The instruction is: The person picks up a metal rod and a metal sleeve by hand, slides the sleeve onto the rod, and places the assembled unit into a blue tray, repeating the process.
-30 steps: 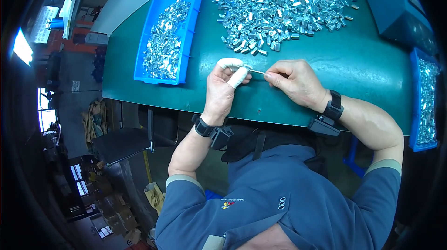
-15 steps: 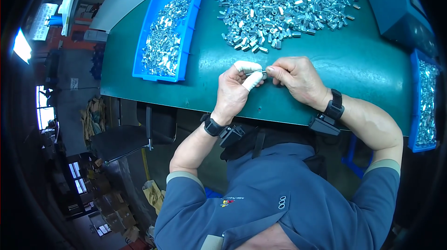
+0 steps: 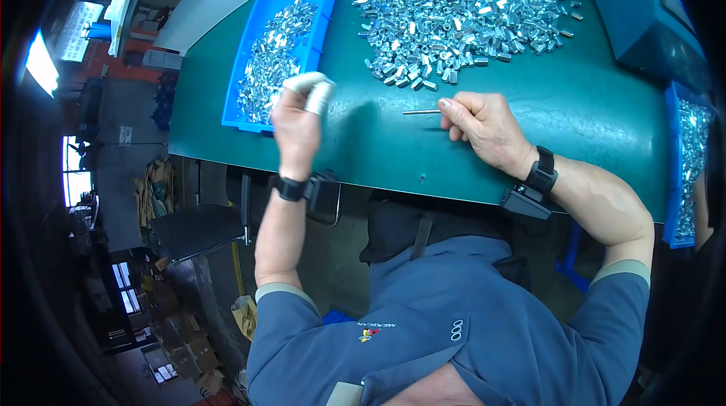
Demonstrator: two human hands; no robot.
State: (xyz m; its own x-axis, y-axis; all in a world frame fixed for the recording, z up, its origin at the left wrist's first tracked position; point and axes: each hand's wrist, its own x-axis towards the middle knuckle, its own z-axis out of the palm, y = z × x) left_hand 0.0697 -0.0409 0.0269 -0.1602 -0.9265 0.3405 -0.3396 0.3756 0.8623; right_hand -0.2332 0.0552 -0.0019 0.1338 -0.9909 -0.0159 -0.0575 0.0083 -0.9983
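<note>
My right hand [image 3: 488, 130] is closed, pinching one end of a thin metal rod [image 3: 420, 112] between thumb and forefinger. The rod points left above the green table, its free end bare. My left hand [image 3: 301, 122], with white covers on the thumb and a finger, is over the near right corner of a blue tray [image 3: 315, 58]. Its covered fingertips are curled together; whether a small part sits between them is hidden. Inside the tray lie many small silvery hex metal pieces [image 3: 276, 51]. A large heap of similar pieces [image 3: 461, 13] spreads beyond my hands.
A second blue tray [image 3: 671, 172] with metal pieces stands at the table's right edge, a person's arm beside it. The blue-green machine housing [image 3: 635, 13] occupies the far right. Below the green table [image 3: 378, 153], a black chair [image 3: 200, 232] stands on the left.
My left hand has left the rod and moved left to the tray's corner. The right hand stays in place, still pinching the rod, which now shows bare. An arm has appeared at the right.
</note>
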